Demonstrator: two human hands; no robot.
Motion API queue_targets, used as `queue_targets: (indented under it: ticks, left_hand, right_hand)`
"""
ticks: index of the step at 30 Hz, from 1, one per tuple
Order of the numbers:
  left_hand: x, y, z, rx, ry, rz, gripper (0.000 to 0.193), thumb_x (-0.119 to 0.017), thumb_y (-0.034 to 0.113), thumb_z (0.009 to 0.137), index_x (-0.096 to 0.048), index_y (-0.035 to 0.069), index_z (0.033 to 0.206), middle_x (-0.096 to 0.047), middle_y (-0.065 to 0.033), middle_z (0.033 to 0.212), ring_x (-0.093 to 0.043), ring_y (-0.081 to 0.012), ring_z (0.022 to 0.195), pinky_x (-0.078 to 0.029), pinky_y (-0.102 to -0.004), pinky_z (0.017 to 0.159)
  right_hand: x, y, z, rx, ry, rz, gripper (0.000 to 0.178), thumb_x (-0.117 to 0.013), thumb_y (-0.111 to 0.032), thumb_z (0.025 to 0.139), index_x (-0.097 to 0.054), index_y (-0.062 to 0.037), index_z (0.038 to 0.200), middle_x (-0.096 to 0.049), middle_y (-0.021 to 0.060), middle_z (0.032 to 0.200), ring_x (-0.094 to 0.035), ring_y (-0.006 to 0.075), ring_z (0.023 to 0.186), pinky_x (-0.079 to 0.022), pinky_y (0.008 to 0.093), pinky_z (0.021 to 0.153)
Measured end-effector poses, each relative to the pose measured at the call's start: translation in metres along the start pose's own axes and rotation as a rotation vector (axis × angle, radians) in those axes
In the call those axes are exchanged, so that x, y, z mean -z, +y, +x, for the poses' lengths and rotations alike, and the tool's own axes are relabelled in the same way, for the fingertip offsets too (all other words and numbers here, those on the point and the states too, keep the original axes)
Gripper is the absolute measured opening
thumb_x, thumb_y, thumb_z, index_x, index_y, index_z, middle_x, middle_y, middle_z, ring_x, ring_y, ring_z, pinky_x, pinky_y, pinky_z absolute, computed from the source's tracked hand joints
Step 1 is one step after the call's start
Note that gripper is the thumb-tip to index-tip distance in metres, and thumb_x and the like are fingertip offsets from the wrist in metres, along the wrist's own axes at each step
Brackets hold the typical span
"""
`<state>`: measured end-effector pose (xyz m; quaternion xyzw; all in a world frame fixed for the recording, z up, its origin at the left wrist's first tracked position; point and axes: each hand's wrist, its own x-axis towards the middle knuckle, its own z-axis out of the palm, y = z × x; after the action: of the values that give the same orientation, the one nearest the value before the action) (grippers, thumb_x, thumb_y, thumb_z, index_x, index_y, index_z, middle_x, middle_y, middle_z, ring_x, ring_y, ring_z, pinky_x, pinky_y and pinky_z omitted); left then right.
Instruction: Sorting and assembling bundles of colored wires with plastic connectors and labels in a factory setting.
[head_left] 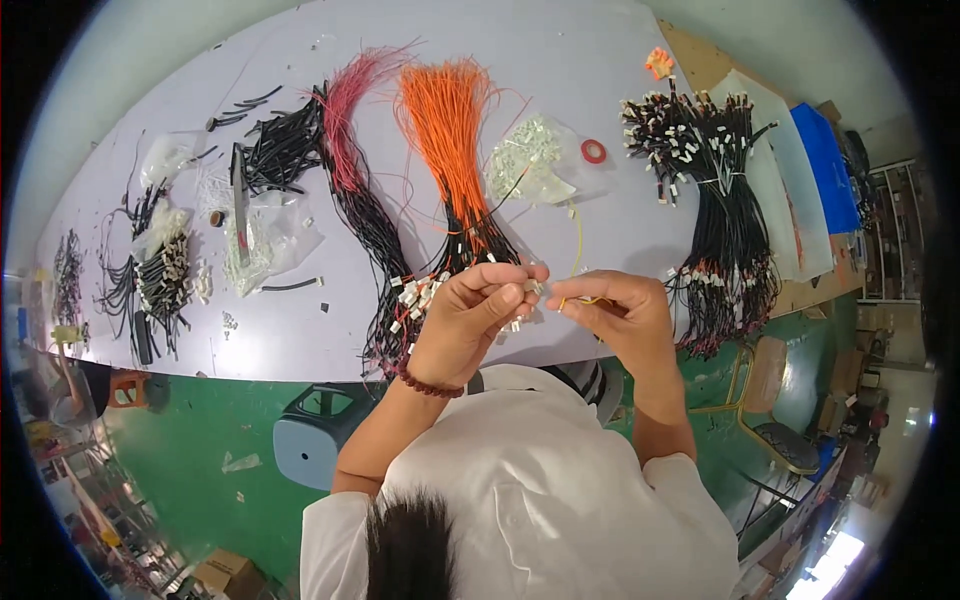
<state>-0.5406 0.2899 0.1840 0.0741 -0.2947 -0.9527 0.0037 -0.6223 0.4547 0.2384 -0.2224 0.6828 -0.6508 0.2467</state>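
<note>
A: From the head camera, what's held?
B: Left hand [478, 315] pinches a small white connector [533, 286]; right hand [620, 310] pinches a yellow wire [577, 240], above the table [600, 60] edge.
A: Advice?
B: Line the wire tip up squarely and push gently.

pale worktable [560, 60]: orange wire bundle [445, 120], black harness bundles [715, 190], connector bags [525, 160], red tape roll [594, 151].

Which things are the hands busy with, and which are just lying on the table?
In hand:
- left hand pinches a small white connector
- right hand holds a thin yellow wire

Lying about:
- orange wire bundle
- pink wire bundle
- black wire harnesses with white plugs
- clear bag of white connectors
- red tape roll
</note>
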Motion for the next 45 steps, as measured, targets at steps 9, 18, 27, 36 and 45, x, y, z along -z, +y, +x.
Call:
queue_targets:
  ticks: [9, 18, 27, 36, 45]
  left_hand:
    - [-0.002, 0.013, -0.007, 0.016, 0.021, 0.035, 0.034, -0.058, 0.006, 0.088, -0.053, -0.002, 0.120, -0.061, -0.0152, 0.112, -0.063, -0.0135, 0.087, -0.052, -0.0255, 0.080]
    - [0.001, 0.014, -0.012, -0.195, 0.058, 0.266, 0.025, -0.058, 0.008, 0.088, -0.060, 0.001, 0.112, -0.066, -0.0131, 0.101, -0.062, -0.0141, 0.086, -0.050, -0.0268, 0.076]
    - [0.004, 0.016, -0.014, -0.213, 0.084, 0.233, 0.023, -0.060, 0.009, 0.086, -0.062, 0.001, 0.108, -0.066, -0.0114, 0.097, -0.062, -0.0147, 0.085, -0.049, -0.0275, 0.079]
    - [-0.007, 0.017, -0.012, -0.111, 0.113, 0.151, 0.031, -0.058, 0.008, 0.088, -0.055, -0.001, 0.118, -0.065, -0.0076, 0.094, -0.060, -0.0117, 0.083, -0.050, -0.0259, 0.077]
    - [-0.003, 0.013, -0.012, -0.154, 0.129, 0.161, 0.035, -0.062, 0.007, 0.086, -0.054, -0.002, 0.119, -0.065, -0.0070, 0.091, -0.061, -0.0116, 0.079, -0.051, -0.0251, 0.075]
  right_hand:
    - [-0.017, -0.015, -0.003, 0.077, 0.040, -0.244, 0.014, -0.070, -0.002, 0.076, -0.069, 0.0016, 0.089, -0.067, 0.0046, 0.077, -0.047, 0.0014, 0.057, -0.031, 0.0154, 0.048]
    - [-0.032, -0.008, 0.004, 0.064, 0.142, -0.078, 0.009, -0.067, -0.004, 0.080, -0.064, 0.0034, 0.085, -0.066, 0.0061, 0.083, -0.048, 0.0042, 0.054, -0.033, 0.0159, 0.049]
    - [-0.027, -0.015, 0.012, 0.301, -0.013, -0.389, 0.013, -0.069, -0.003, 0.078, -0.065, -0.0017, 0.090, -0.055, 0.0039, 0.081, -0.049, 0.0064, 0.070, -0.038, 0.0177, 0.054]
    - [-0.029, -0.005, 0.010, 0.249, -0.023, -0.222, 0.012, -0.066, -0.001, 0.080, -0.064, 0.0016, 0.091, -0.056, 0.0065, 0.089, -0.051, 0.0085, 0.073, -0.038, 0.0180, 0.059]
    - [-0.043, -0.022, 0.007, 0.238, 0.088, -0.302, 0.018, -0.066, 0.002, 0.076, -0.061, -0.0023, 0.093, -0.059, 0.0014, 0.082, -0.034, 0.0014, 0.055, -0.027, 0.0173, 0.048]
